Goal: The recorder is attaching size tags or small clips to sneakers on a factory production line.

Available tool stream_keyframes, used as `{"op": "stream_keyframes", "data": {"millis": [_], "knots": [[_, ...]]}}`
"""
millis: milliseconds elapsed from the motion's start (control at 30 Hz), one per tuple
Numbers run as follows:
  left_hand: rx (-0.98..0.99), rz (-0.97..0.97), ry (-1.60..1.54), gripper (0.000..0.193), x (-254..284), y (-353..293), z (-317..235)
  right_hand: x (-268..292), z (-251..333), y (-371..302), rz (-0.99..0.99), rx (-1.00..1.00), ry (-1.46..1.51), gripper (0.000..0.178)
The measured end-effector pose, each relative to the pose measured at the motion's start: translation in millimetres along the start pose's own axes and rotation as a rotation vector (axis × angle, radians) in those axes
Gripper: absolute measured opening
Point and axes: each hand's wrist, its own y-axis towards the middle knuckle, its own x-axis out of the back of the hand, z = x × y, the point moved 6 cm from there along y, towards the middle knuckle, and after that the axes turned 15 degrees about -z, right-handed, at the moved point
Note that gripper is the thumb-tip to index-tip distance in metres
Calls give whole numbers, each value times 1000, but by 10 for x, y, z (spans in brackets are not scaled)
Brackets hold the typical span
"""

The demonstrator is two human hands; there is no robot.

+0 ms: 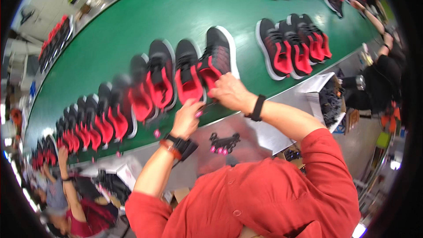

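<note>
A black-and-red sneaker (222,53) sits on the green tabletop (207,6), its heel pinched in the right hand's (231,92) fingers; the left hand's (186,119) fingers curl beside a pink tag (198,114), grip unclear. Similar tags show below sneakers leftward (118,121), apparently done; the cluster of sneakers farther right (274,53) shows none, seemingly left. Pink-tagged black pieces (224,142) lie nearer, not blocking either hand.

Green desk (198,6) sweeping long across the room, a dark fan (27,15) far left, greyish floor (361,139) right, white light (395,165) glaring beyond it!
</note>
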Motion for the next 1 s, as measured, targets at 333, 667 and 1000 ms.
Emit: {"op": "stream_keyframes", "data": {"millis": [333,667,1000], "knots": [[15,1,325,40,-243,-208,128,-279,-34,-246,-185,-176,256,19],[136,233,478,32,-139,-50,242,966,-1792,-907,-751,-598,-91,33],[203,312,534,47,-185,-52,297,1141,-4022,-2415,-153,-1380,-269,60]]}}
